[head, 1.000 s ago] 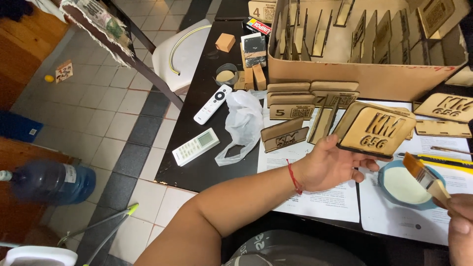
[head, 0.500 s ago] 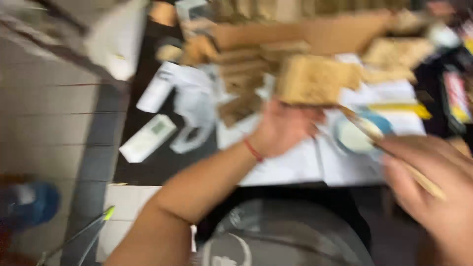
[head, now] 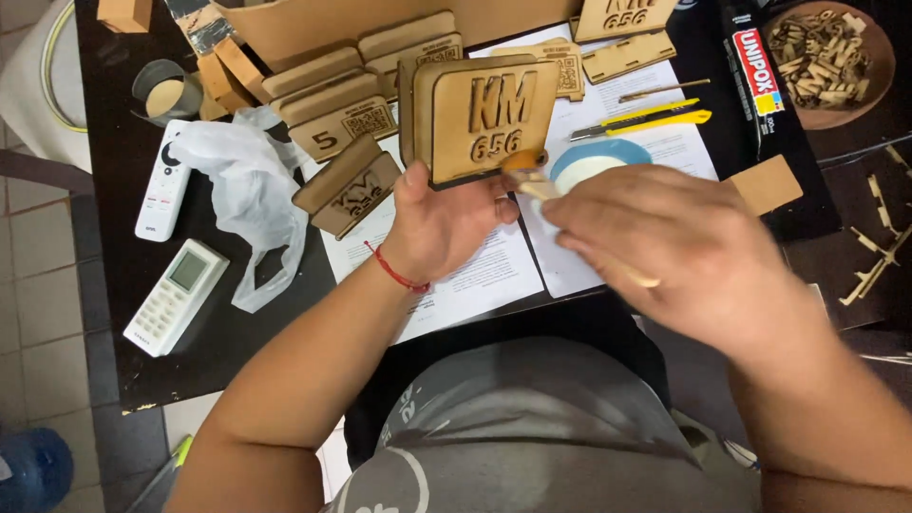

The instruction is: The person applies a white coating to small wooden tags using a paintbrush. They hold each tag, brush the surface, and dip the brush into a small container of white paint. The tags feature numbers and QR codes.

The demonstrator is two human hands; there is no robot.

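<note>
My left hand (head: 439,226) grips the lower edge of a rectangular wooden plaque (head: 486,116) with raised letters and digits, holding it upright over printed paper sheets (head: 494,271). My right hand (head: 676,249) holds a small paintbrush (head: 543,185) by its pale handle. The brush's bristle end touches the plaque's lower right corner. A round blue dish of white glue (head: 598,161) sits just behind the brush, partly hidden by my right hand.
More wooden plaques (head: 342,109) lie stacked by a cardboard box (head: 313,24). A crumpled plastic bag (head: 242,180), two white remotes (head: 176,296), a tape roll (head: 166,92), a yellow cutter (head: 641,122), a glue box (head: 760,76) and a bowl of wooden letters (head: 826,57) surround them.
My view dropped closer to the table. My right hand moved left from the lower right, bringing the brush up to the plaque. The left hand kept hold of the plaque.
</note>
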